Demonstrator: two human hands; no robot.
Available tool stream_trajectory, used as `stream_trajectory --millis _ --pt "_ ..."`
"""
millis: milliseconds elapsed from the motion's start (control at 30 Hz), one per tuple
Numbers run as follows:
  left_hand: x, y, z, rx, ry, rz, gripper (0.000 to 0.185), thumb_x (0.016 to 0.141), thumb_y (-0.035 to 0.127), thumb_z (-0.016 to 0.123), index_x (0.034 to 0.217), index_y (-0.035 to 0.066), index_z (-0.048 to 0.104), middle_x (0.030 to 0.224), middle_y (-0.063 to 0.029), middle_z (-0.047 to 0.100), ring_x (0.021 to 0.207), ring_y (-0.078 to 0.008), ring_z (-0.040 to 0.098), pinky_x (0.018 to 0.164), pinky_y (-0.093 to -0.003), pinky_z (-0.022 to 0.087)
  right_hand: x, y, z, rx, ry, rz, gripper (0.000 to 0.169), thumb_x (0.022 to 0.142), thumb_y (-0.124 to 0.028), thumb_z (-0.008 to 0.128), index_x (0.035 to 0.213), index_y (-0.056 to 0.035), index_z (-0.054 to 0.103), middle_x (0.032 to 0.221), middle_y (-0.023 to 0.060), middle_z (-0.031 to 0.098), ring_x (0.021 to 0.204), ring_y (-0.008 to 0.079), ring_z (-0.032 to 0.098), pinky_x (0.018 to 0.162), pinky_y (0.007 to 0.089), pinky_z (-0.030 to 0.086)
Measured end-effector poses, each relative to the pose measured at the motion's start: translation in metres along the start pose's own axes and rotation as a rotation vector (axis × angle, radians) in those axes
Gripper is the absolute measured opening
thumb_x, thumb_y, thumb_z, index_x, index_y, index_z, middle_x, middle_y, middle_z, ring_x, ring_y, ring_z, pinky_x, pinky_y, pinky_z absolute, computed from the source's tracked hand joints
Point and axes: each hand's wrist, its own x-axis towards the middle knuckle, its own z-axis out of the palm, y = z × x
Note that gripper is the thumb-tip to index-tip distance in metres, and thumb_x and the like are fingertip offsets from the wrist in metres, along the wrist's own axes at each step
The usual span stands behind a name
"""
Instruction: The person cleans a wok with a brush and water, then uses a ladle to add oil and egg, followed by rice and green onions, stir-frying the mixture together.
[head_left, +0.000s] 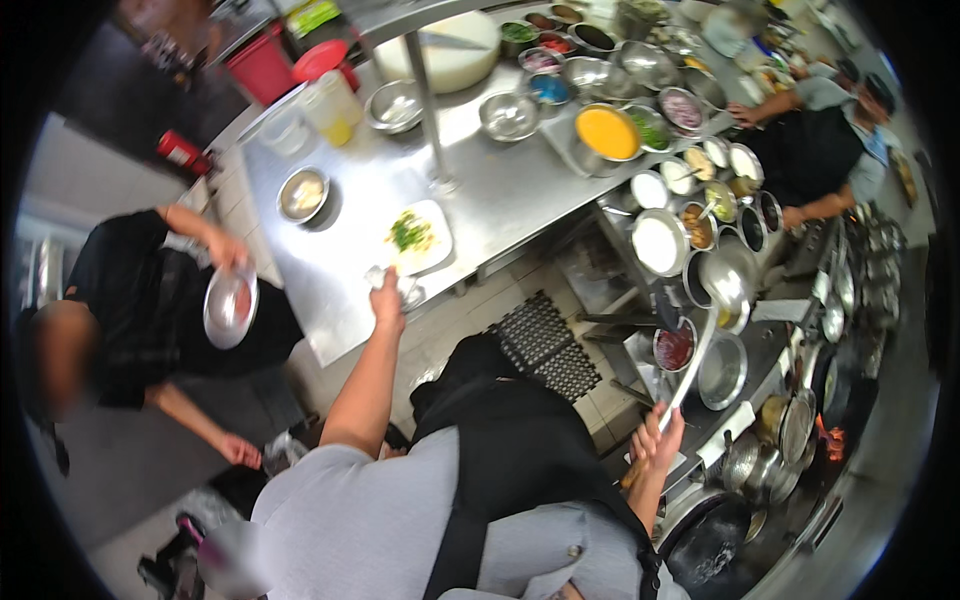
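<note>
My left hand (387, 301) reaches over the steel table's front edge and grips a small shiny metal bowl (412, 294), largely hidden by the fingers and blurred. Just beyond it sits a white square plate (441, 244) bearing food topped with chopped green herbs (409, 231). On the other side, my right hand (657, 441) is closed around the long handle of a metal ladle (694, 367). The ladle's round bowl (729, 279) is up among the sauce containers, beside a pot of white liquid (660, 241).
At left, a person (127, 300) holds a metal bowl (231, 307). Another person (810, 150) stands at the far right. Several ingredient bowls and an orange sauce pot (607, 132) crowd the table (337, 300). Flames (831, 439) burn near pans at right. A post (426, 112) rises from the table.
</note>
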Motion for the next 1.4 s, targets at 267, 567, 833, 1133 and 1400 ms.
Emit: stream_trajectory --millis 267,567,833,1133,1400 --pt "0.015 0.009 0.018 0.270 0.036 0.031 0.042 0.079 0.017 0.073 0.110 -0.011 0.066 0.100 -0.0164 0.071 0.085 -0.0247 0.069 0.075 -0.0372 0.054 0.194 -0.002 0.134 -0.443 -0.019 0.001 0.039 0.104 -0.041 0.048 0.107 -0.0034 0.058 0.057 -0.0015 0.041 0.037 0.0084 0.033 0.033 0.0254 0.028" --pt "0.005 0.024 0.030 0.296 0.023 0.055 0.041 0.079 0.015 0.072 0.109 -0.013 0.065 0.098 -0.0178 0.071 0.082 -0.0261 0.070 0.072 -0.0379 0.055 0.301 0.011 0.161 -0.991 0.156 -0.184 0.038 0.104 -0.043 0.050 0.093 -0.0059 0.051 0.057 -0.0008 0.046 0.038 0.0098 0.041 0.033 0.0280 0.035" --pt "0.002 0.022 0.027 0.248 -0.057 0.035 0.034 0.080 0.009 0.071 0.105 -0.013 0.066 0.094 -0.0152 0.070 0.078 -0.0227 0.068 0.068 -0.0354 0.054 0.298 0.016 0.163 -1.000 0.150 -0.099 0.040 0.104 -0.043 0.049 0.094 -0.0047 0.052 0.058 -0.0001 0.048 0.039 0.0099 0.041 0.035 0.0274 0.036" --pt "-0.025 0.048 0.068 0.251 -0.198 0.062 0.039 0.075 0.013 0.074 0.103 -0.013 0.064 0.092 -0.0158 0.069 0.073 -0.0250 0.067 0.064 -0.0372 0.054 0.288 -0.003 0.180 -0.387 -0.030 0.218 0.036 0.105 -0.039 0.048 0.101 -0.0036 0.047 0.057 -0.0045 0.040 0.040 0.0064 0.034 0.036 0.0249 0.031" --pt "-0.024 0.052 0.102 0.275 -0.300 0.072 0.035 0.078 0.009 0.072 0.106 -0.011 0.066 0.095 -0.0138 0.071 0.079 -0.0222 0.068 0.070 -0.0345 0.053 0.279 -0.014 0.192 -0.178 -0.073 0.304 0.035 0.105 -0.039 0.048 0.098 -0.0041 0.051 0.056 -0.0065 0.040 0.038 0.0032 0.032 0.033 0.0212 0.028"
